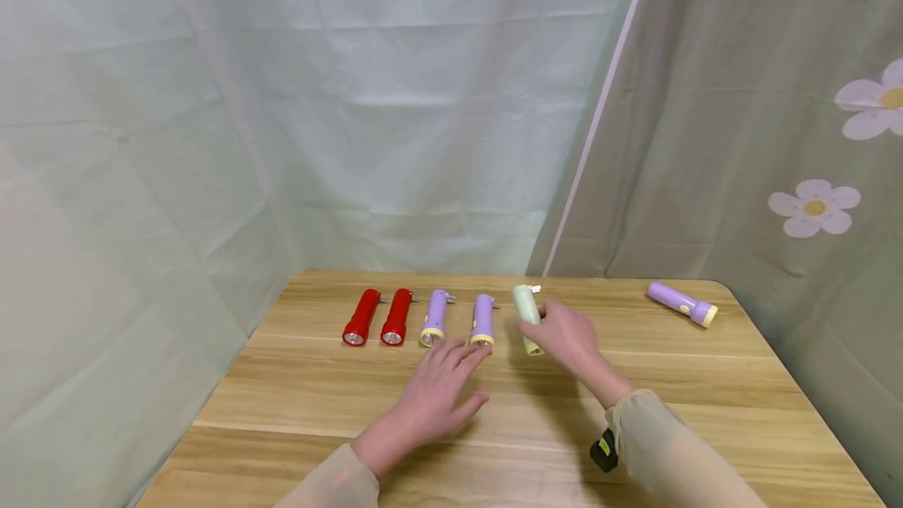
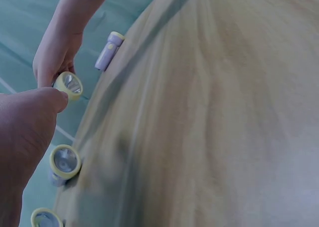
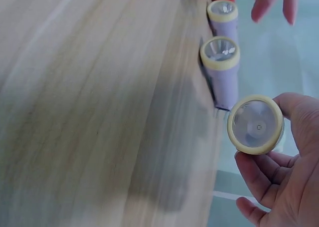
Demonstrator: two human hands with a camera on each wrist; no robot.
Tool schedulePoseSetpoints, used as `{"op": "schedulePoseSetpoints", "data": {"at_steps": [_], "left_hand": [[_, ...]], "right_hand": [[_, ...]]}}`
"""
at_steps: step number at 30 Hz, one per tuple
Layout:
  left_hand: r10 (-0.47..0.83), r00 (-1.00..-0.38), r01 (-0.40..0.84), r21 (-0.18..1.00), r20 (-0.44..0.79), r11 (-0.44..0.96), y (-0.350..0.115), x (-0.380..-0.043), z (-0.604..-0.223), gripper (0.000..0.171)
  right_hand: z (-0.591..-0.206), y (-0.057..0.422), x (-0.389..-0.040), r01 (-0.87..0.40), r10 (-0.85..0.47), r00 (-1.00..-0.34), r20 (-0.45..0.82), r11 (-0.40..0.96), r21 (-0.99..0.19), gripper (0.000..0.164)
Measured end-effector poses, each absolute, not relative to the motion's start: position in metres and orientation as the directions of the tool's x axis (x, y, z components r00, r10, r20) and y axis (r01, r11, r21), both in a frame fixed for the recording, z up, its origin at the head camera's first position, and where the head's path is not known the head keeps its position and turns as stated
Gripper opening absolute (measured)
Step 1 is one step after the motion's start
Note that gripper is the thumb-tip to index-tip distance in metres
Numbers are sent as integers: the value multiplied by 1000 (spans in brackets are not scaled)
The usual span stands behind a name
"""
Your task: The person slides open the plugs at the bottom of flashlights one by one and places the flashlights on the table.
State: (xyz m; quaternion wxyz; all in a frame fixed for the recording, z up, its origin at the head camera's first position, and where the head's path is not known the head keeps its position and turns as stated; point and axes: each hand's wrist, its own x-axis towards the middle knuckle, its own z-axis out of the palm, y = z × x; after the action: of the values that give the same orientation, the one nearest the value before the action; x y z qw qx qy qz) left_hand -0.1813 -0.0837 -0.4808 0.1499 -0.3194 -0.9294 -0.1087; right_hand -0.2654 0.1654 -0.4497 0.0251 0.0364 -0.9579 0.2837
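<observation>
My right hand grips a pale green flashlight with a cream rim. Its lens faces the right wrist camera, with thumb and fingers around the body. Left of it lie two purple flashlights with cream rims, one nearer and one farther. Over their lens ends hovers my left hand, fingers spread and holding nothing. In the right wrist view its fingers are apart from the row. Two red flashlights, the inner and the outer, finish the row.
Another purple flashlight lies at an angle near the back right corner of the wooden table. A pale curtain hangs behind the table, and a grey flowered one at the right. A black device sits at my right wrist.
</observation>
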Motion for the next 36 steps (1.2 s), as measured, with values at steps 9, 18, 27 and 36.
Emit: {"op": "schedulePoseSetpoints", "data": {"at_steps": [9,18,27,36], "left_hand": [[585,-737,639,69,340,766,-92,-175,-495,74],[589,-741,650,122,322,750,-95,-169,-498,73],[593,-751,647,144,292,749,-96,-167,-499,73],[614,-733,670,150,294,727,-94,-166,-501,72]], "right_hand": [[-469,157,-281,-31,-40,-999,-5,836,-548,44],[-474,149,-291,40,4,-998,-68,846,-531,35],[-476,144,-296,73,18,-994,-108,849,-523,33],[-481,141,-300,67,21,-995,-93,847,-527,33]]}}
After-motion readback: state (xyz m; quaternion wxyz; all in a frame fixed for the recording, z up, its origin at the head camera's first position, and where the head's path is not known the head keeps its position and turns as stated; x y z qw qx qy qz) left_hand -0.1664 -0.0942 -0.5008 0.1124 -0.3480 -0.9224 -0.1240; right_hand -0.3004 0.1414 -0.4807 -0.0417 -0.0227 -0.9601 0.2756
